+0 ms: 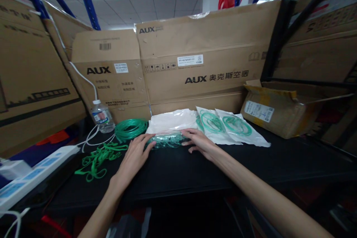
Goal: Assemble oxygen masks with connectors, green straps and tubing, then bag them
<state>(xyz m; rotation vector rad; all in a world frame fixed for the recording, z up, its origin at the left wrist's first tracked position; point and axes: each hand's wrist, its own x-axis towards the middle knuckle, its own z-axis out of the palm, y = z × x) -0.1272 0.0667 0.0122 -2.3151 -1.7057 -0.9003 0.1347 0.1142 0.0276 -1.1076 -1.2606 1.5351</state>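
A clear plastic bag of greenish see-through small parts [169, 140] lies at the middle of the black tabletop, its contents too small to name. My left hand [137, 153] holds its left end, with thumb and fingers apart around the edge. At the other end, my right hand [201, 143] has its fingers curled over the bag's edge. Just behind is a stack of white bags [173, 120]. To the right lie a white-backed clear bag with coiled green tubing [213, 121] and a similar bag [237, 124], overlapping. A coil of green tubing [131, 129] rests left of the stack.
Loose green bands [97, 159] lie in a tangle at left, near a white power strip [36, 174] and cables. A plastic bottle [103, 117] stands behind them. Cardboard panels [209, 44] wall the back. At right sits an opened cardboard box [276, 109].
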